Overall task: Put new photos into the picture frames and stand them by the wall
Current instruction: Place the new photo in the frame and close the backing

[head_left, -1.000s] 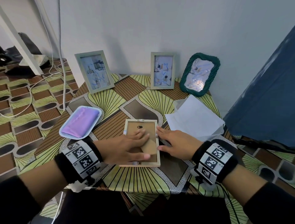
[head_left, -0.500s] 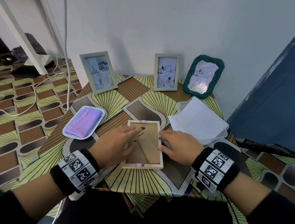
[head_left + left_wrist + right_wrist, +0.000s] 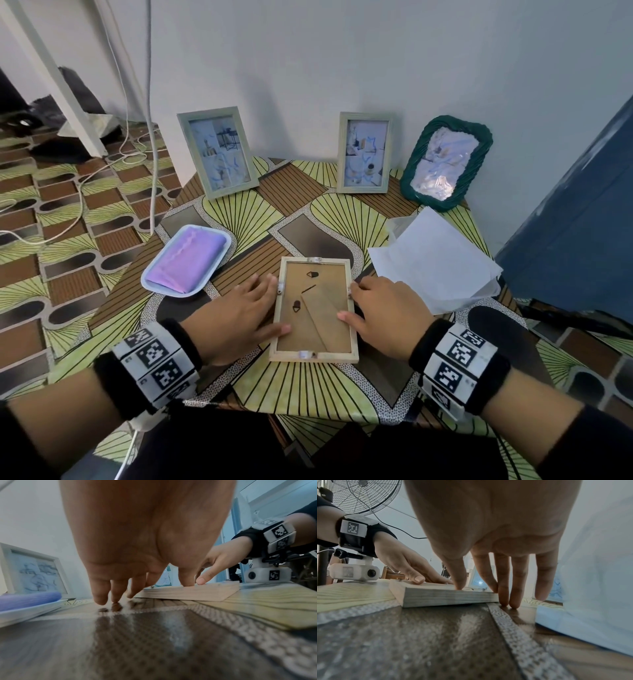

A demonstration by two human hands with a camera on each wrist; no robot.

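Frame (image 3: 313,310) face down between left hand (image 3: 236,317) and right hand (image 3: 385,313), backing up.
Looks light, stiff, glass-fronted underneath, so fragile; best taken by the long wooden edges. Fingers spread flat beside each edge, thumbs resting on the rim, neither gripping. Finished frames (image 3: 363,152) beyond fingertips, by wall.

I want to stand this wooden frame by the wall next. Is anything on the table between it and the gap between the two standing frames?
Nothing visible blocks it. The wooden frame lies face down; the purple cloth tray sits to its left, the white paper to its right, leaving bare table up to the wall.
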